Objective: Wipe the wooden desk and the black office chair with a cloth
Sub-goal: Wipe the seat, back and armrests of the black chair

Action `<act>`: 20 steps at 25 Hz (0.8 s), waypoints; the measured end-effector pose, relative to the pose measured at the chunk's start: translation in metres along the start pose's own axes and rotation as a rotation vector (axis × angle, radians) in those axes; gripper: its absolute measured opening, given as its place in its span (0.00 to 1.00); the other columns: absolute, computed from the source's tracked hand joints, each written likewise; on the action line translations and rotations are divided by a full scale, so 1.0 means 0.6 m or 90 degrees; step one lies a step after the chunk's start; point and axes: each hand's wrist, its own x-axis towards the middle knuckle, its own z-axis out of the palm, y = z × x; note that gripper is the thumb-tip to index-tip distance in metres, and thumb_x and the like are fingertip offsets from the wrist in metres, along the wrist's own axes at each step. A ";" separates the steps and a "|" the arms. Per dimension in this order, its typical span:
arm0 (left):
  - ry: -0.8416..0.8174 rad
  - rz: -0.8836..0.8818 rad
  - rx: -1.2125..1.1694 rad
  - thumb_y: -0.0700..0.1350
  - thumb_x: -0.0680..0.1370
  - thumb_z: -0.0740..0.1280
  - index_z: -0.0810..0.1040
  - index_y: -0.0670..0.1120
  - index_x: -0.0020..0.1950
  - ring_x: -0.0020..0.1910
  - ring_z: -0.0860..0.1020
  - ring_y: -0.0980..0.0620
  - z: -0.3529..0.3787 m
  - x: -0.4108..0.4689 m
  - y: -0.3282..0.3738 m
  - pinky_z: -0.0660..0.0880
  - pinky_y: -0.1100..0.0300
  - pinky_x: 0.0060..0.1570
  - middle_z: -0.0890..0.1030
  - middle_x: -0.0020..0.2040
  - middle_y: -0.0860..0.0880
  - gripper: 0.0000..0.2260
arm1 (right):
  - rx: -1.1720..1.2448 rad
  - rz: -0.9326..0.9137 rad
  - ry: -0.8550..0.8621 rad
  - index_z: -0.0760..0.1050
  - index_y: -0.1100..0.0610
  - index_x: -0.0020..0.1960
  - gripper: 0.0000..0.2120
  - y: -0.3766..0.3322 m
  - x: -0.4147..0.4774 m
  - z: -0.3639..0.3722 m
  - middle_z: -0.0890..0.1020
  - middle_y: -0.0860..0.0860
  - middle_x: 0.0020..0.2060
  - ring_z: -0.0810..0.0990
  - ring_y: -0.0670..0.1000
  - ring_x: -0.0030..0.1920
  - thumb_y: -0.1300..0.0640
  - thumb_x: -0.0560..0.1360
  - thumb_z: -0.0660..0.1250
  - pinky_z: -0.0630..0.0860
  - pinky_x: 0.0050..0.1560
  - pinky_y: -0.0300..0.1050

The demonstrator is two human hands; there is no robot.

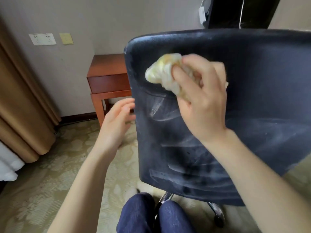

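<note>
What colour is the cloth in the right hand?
The cloth is pale yellow and whitish; the head view shows it best.

Setting: furnished guest room, hotel-style bedroom.
- Floor: pale patterned carpet (50, 182), dark wooden skirting (79, 116) at the wall foot.
- Window side: heavy tan curtain (20, 106) hanging to the floor; white bedding (8, 165) at the left edge.
- Wall: white double socket plate (42, 39), yellowish switch plate (66, 38) beside it.
- Furniture: reddish wooden table with a drawer (109, 78); black office chair (260, 81) on a chrome base.
</note>
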 end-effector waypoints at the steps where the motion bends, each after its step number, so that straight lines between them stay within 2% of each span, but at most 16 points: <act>1: 0.029 0.041 -0.001 0.48 0.83 0.53 0.74 0.56 0.63 0.57 0.77 0.56 -0.012 0.015 0.022 0.72 0.59 0.54 0.78 0.60 0.58 0.13 | -0.041 -0.045 0.010 0.81 0.59 0.56 0.12 0.001 0.035 0.018 0.81 0.56 0.53 0.68 0.54 0.47 0.68 0.76 0.64 0.73 0.42 0.50; 3: 0.075 0.134 0.029 0.48 0.84 0.51 0.71 0.57 0.66 0.61 0.74 0.55 -0.030 0.038 0.064 0.70 0.55 0.61 0.74 0.65 0.57 0.14 | -0.131 -0.101 -0.017 0.81 0.55 0.55 0.13 -0.004 0.077 0.048 0.82 0.52 0.54 0.68 0.53 0.47 0.65 0.76 0.62 0.70 0.42 0.50; 5: 0.092 0.249 0.050 0.48 0.84 0.51 0.70 0.56 0.66 0.66 0.71 0.56 -0.051 0.062 0.106 0.66 0.53 0.69 0.72 0.67 0.57 0.14 | -0.209 -0.133 -0.041 0.81 0.53 0.53 0.12 -0.017 0.091 0.081 0.81 0.49 0.54 0.73 0.54 0.46 0.63 0.76 0.61 0.66 0.42 0.48; 7: 0.039 0.312 0.094 0.48 0.84 0.50 0.70 0.53 0.69 0.67 0.67 0.64 -0.055 0.083 0.139 0.62 0.64 0.69 0.71 0.68 0.58 0.16 | -0.221 -0.164 -0.069 0.80 0.54 0.51 0.09 -0.028 0.073 0.108 0.79 0.51 0.53 0.73 0.54 0.45 0.62 0.75 0.64 0.66 0.42 0.47; 9: -0.057 0.280 0.162 0.49 0.84 0.48 0.70 0.53 0.70 0.63 0.66 0.72 -0.043 0.101 0.161 0.60 0.80 0.58 0.70 0.68 0.60 0.18 | -0.225 -0.224 -0.161 0.80 0.53 0.50 0.11 -0.036 0.034 0.131 0.79 0.50 0.49 0.71 0.53 0.43 0.63 0.71 0.65 0.67 0.41 0.46; 10: -0.092 0.252 0.185 0.50 0.84 0.48 0.71 0.54 0.69 0.63 0.66 0.71 -0.037 0.108 0.165 0.60 0.81 0.56 0.71 0.68 0.60 0.18 | -0.246 -0.255 -0.239 0.80 0.51 0.48 0.14 -0.038 0.008 0.140 0.79 0.47 0.46 0.73 0.51 0.42 0.65 0.70 0.62 0.68 0.42 0.45; 12: -0.100 0.246 0.182 0.49 0.84 0.49 0.75 0.54 0.66 0.66 0.69 0.62 -0.034 0.119 0.161 0.61 0.74 0.61 0.75 0.65 0.57 0.17 | -0.250 -0.269 -0.385 0.78 0.50 0.42 0.22 -0.037 -0.041 0.148 0.78 0.45 0.40 0.74 0.49 0.40 0.70 0.68 0.51 0.69 0.42 0.44; 14: -0.087 0.272 0.162 0.47 0.84 0.53 0.77 0.54 0.62 0.64 0.72 0.59 -0.038 0.125 0.156 0.64 0.70 0.62 0.78 0.61 0.56 0.15 | -0.248 -0.308 -0.486 0.75 0.50 0.37 0.24 -0.030 -0.084 0.147 0.73 0.46 0.36 0.72 0.49 0.37 0.71 0.65 0.44 0.69 0.39 0.43; 17: -0.077 0.296 0.168 0.45 0.83 0.56 0.78 0.54 0.61 0.61 0.73 0.63 -0.043 0.128 0.150 0.66 0.76 0.56 0.79 0.58 0.58 0.13 | -0.265 -0.412 -0.604 0.74 0.51 0.35 0.21 -0.011 -0.150 0.124 0.69 0.48 0.33 0.67 0.50 0.34 0.71 0.63 0.47 0.66 0.35 0.44; 19: -0.079 0.287 0.162 0.44 0.83 0.56 0.78 0.55 0.61 0.59 0.73 0.65 -0.044 0.132 0.151 0.66 0.79 0.52 0.80 0.57 0.59 0.14 | -0.262 -0.469 -0.660 0.74 0.52 0.36 0.17 0.010 -0.193 0.100 0.66 0.50 0.33 0.63 0.52 0.33 0.70 0.64 0.53 0.64 0.34 0.47; 20: -0.085 0.277 0.157 0.44 0.83 0.55 0.78 0.55 0.61 0.57 0.73 0.68 -0.046 0.133 0.152 0.65 0.81 0.50 0.79 0.57 0.59 0.14 | -0.262 -0.493 -0.686 0.75 0.53 0.36 0.15 0.022 -0.214 0.088 0.67 0.50 0.33 0.65 0.52 0.34 0.69 0.64 0.56 0.65 0.34 0.47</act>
